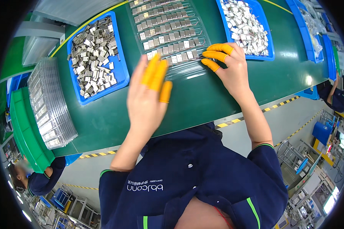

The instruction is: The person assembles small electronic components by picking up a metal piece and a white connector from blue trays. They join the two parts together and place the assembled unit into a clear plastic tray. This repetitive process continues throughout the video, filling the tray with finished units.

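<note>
A clear plastic tray [195, 72] holds several rows of small metal connector shells [178, 36], some silver and some showing white faces. My left hand [147, 97], with yellow finger cots on its fingers, hovers at the left end of the nearest row. It is blurred, but its fingers look stretched out and nothing shows in them. At that row's right end is my right hand [232, 65], also in yellow finger cots. Its thumb and fingertips are drawn together beside the last connector; what they pinch, if anything, is too small to make out.
On the left, a blue tray [125, 76] holds loose metal shells; another blue tray [269, 49] at right holds small white pieces. A stack of clear trays [51, 103] and a green bin [26, 133] stand at far left. Other people [46, 177] work beyond the table.
</note>
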`<state>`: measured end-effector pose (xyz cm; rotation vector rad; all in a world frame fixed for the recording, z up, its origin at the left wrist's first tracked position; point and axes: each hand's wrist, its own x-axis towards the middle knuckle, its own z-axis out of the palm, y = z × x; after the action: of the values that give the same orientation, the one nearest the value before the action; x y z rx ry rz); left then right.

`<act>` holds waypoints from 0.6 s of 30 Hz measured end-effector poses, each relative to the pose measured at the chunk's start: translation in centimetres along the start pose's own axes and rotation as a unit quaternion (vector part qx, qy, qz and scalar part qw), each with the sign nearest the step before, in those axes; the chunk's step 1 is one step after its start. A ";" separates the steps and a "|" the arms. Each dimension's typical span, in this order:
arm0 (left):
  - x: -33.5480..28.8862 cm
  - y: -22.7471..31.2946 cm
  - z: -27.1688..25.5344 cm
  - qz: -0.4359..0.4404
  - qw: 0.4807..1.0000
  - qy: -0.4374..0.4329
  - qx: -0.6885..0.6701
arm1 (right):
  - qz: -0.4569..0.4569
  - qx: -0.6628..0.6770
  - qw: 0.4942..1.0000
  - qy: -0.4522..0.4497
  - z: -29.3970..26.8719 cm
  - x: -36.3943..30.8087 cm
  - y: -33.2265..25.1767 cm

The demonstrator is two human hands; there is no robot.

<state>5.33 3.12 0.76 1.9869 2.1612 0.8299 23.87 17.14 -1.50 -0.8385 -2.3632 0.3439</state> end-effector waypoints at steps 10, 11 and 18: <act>1.6 1.1 2.9 0.109 0.980 -0.159 0.044 | 0.005 0.010 1.000 0.001 1.1 -0.1 -0.2; 1.6 1.2 2.9 0.111 0.979 -0.163 0.049 | 0.005 0.009 1.000 0.000 1.1 -0.1 -0.1; 1.7 2.0 1.5 0.061 0.989 -0.130 -0.020 | 0.002 0.010 0.998 0.062 -1.6 1.1 1.8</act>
<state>7.51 5.19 0.87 2.0919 1.8819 0.5826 25.08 19.29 -0.56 -0.8309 -2.2410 0.3071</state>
